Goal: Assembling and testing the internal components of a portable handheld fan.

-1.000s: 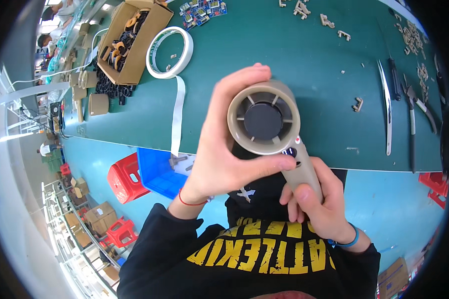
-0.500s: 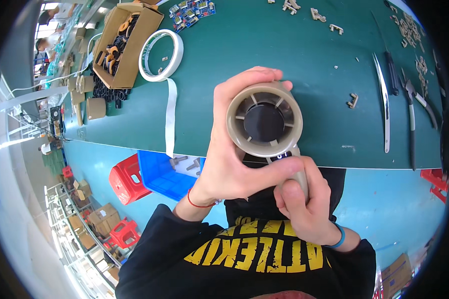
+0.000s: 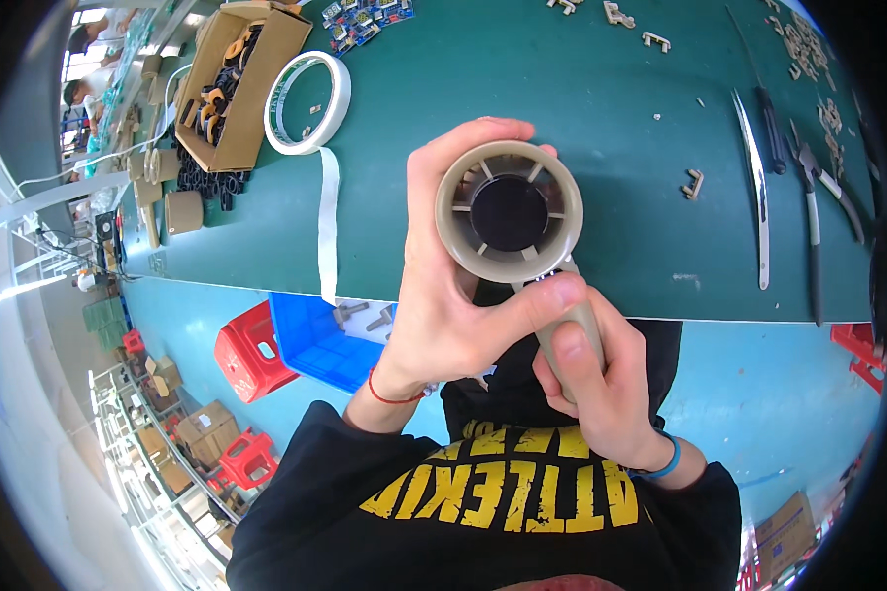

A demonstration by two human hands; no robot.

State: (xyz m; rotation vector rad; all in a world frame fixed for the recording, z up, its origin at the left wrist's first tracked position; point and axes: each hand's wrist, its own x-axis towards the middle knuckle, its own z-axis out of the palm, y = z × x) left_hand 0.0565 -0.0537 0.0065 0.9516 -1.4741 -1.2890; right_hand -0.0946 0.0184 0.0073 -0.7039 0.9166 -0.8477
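Note:
A beige hair dryer (image 3: 510, 214) is held up over the table's front edge, its round open end facing me. Inside the ring, several spokes run to a black round centre. My left hand (image 3: 453, 320) wraps round the left side of the barrel, fingers over its far side. The left thumb lies across the top of the handle, where a small dark panel is mostly covered. Closed round the handle (image 3: 585, 320) is my right hand (image 3: 611, 384), its thumb along the near side. The lower part of the handle is hidden in that hand.
On the green table (image 3: 414, 79) lie a tape roll (image 3: 337, 103), a carton (image 3: 192, 138) of black-and-orange parts, circuit boards (image 3: 365, 20), tweezers (image 3: 756, 187), a screwdriver (image 3: 771, 133), pliers (image 3: 811, 187) and small beige parts (image 3: 695, 184). Below stand a blue bin (image 3: 310, 350) and red stool (image 3: 241, 345).
Both hands and the hair dryer have shifted slightly left and up in the picture. The left thumb now covers more of the small dark panel. The grip is otherwise the same.

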